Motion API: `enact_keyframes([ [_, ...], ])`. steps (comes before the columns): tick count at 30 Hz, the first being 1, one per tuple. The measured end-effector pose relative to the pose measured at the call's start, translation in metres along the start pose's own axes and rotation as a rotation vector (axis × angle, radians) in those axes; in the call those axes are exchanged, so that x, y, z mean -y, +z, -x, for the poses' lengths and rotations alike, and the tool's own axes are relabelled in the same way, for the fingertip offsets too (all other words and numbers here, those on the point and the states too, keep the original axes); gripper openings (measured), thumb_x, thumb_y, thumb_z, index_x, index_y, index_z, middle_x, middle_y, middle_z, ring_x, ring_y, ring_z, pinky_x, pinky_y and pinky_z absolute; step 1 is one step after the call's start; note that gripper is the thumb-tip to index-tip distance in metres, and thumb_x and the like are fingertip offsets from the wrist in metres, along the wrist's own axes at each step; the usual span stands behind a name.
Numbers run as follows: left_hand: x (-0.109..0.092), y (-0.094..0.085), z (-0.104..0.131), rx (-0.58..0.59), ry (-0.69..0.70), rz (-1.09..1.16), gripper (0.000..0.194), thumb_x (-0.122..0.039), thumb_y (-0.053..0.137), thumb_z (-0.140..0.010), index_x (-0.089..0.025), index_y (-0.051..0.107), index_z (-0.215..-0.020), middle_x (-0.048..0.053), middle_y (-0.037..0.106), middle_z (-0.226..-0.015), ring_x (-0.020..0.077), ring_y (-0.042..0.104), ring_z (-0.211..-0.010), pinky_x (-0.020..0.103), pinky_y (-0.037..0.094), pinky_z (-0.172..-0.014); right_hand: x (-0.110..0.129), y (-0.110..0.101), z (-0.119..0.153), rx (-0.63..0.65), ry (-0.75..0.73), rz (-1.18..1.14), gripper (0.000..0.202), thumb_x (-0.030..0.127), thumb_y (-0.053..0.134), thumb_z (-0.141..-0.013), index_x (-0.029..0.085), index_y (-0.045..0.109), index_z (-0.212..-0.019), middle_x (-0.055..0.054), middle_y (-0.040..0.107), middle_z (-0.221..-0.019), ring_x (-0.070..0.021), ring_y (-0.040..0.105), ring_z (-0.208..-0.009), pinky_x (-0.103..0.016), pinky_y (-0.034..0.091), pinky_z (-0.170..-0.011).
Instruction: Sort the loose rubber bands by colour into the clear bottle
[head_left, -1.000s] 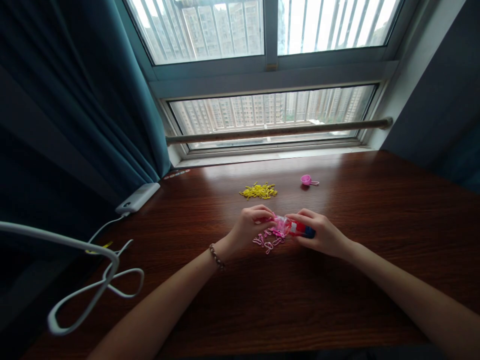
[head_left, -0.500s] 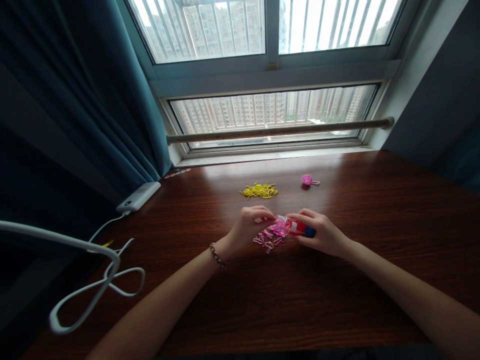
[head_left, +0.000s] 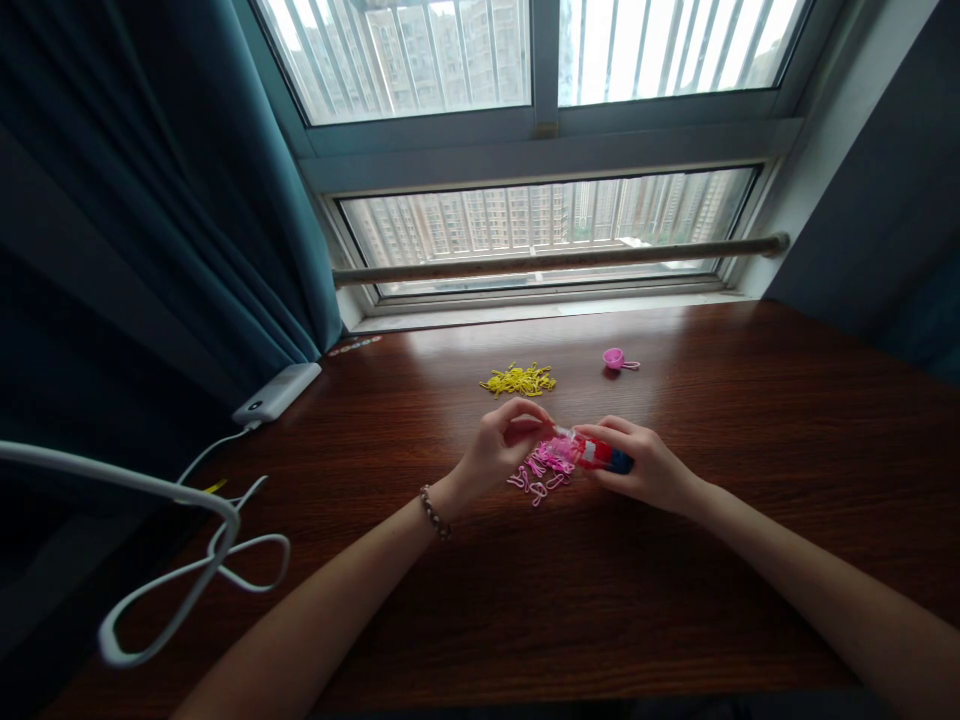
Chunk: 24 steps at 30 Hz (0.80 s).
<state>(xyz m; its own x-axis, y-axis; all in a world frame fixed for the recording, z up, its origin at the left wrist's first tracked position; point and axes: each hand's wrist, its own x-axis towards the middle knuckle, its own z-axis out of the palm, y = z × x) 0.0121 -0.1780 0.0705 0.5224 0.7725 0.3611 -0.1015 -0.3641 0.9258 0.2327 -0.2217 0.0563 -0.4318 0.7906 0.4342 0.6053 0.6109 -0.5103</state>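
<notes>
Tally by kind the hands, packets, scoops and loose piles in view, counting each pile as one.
Hands: 2 (left hand, right hand)
Packets: 1 (red-and-blue packet)
Scoops: 1 (pink scoop)
Piles: 2 (yellow pile, pink pile)
Total: 6

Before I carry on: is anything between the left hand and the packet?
Nothing visible: the left hand is at the clear end of the packet, held by the right hand; the yellow pile lies beyond.

On the brown wooden table (head_left: pixel 720 600), yellow clips (head_left: pixel 519 380) are piled near centre, pink clips (head_left: pixel 538 490) scattered lower; a pink scoop (head_left: pixel 613 359) is placed right of centre.
</notes>
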Motion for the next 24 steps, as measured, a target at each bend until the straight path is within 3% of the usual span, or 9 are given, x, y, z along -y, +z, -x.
enact_keyframes([
  [4, -0.006, -0.005, 0.0, -0.01, 0.074, -0.086, 0.013, -0.016, 0.057, -0.076, -0.012, 0.056, -0.089, 0.009, 0.056, -0.097, 0.0183, 0.056, -0.094, 0.032, 0.048, -0.083, 0.001, -0.001, -0.001, -0.043, 0.023, -0.017, 0.042, 0.028, 0.06, -0.074, 0.021, 0.054, -0.115, -0.006, 0.058, -0.093, -0.0161, 0.057, -0.078, -0.027, 0.046, -0.072],
  [7, -0.008, -0.01, 0.0, -0.027, 0.122, -0.249, 0.01, -0.018, 0.057, -0.076, -0.013, 0.06, -0.085, 0.008, 0.057, -0.092, 0.0178, 0.054, -0.09, 0.031, 0.047, -0.081, 0.003, -0.002, -0.003, -0.08, 0.041, -0.02, 0.04, 0.032, 0.059, -0.076, 0.021, 0.056, -0.113, -0.005, 0.058, -0.09, -0.0159, 0.057, -0.076, -0.026, 0.046, -0.07],
  [10, -0.009, -0.011, 0.0, 0.049, 0.176, -0.39, 0.011, -0.019, 0.055, -0.078, -0.015, 0.064, -0.083, 0.007, 0.057, -0.089, 0.0175, 0.054, -0.087, 0.033, 0.044, -0.082, 0.005, -0.002, -0.003, -0.108, 0.035, -0.033, 0.039, 0.033, 0.059, -0.075, 0.02, 0.056, -0.112, -0.005, 0.059, -0.089, -0.0159, 0.057, -0.075, -0.026, 0.046, -0.068],
  [14, -0.008, -0.008, 0.0, 0.14, 0.252, -0.509, 0.018, -0.021, 0.054, -0.08, -0.019, 0.065, -0.094, 0.008, 0.056, -0.1, 0.0207, 0.05, -0.098, 0.038, 0.039, -0.09, 0.004, -0.001, -0.003, -0.107, 0.024, -0.052, 0.041, 0.033, 0.059, -0.076, 0.02, 0.055, -0.114, -0.006, 0.058, -0.09, -0.0158, 0.057, -0.076, -0.026, 0.046, -0.068],
  [18, -0.007, -0.005, 0.001, 0.255, 0.329, -0.51, 0.029, -0.023, 0.054, -0.08, -0.021, 0.057, -0.109, 0.009, 0.058, -0.109, 0.0244, 0.045, -0.11, 0.045, 0.031, -0.098, 0.003, 0.0, -0.002, -0.079, 0.027, -0.072, 0.042, 0.032, 0.06, -0.075, 0.019, 0.054, -0.115, -0.006, 0.058, -0.094, -0.0163, 0.056, -0.08, -0.027, 0.045, -0.072],
  [21, -0.007, -0.003, 0.004, 0.256, 0.268, -0.464, 0.036, -0.022, 0.053, -0.081, -0.019, 0.05, -0.116, 0.011, 0.054, -0.118, 0.0261, 0.043, -0.115, 0.047, 0.029, -0.1, 0.004, 0.0, -0.002, -0.067, 0.031, -0.083, 0.042, 0.029, 0.061, -0.075, 0.02, 0.054, -0.116, -0.006, 0.057, -0.095, -0.0163, 0.056, -0.082, -0.026, 0.044, -0.074],
  [24, -0.008, -0.001, 0.008, 0.228, 0.182, -0.31, 0.039, -0.02, 0.051, -0.082, -0.02, 0.043, -0.12, 0.012, 0.052, -0.12, 0.0257, 0.049, -0.112, 0.044, 0.036, -0.094, 0.005, -0.001, -0.003, -0.071, 0.039, -0.086, 0.041, 0.03, 0.061, -0.075, 0.019, 0.055, -0.114, -0.006, 0.057, -0.094, -0.0161, 0.056, -0.081, -0.026, 0.044, -0.073],
])
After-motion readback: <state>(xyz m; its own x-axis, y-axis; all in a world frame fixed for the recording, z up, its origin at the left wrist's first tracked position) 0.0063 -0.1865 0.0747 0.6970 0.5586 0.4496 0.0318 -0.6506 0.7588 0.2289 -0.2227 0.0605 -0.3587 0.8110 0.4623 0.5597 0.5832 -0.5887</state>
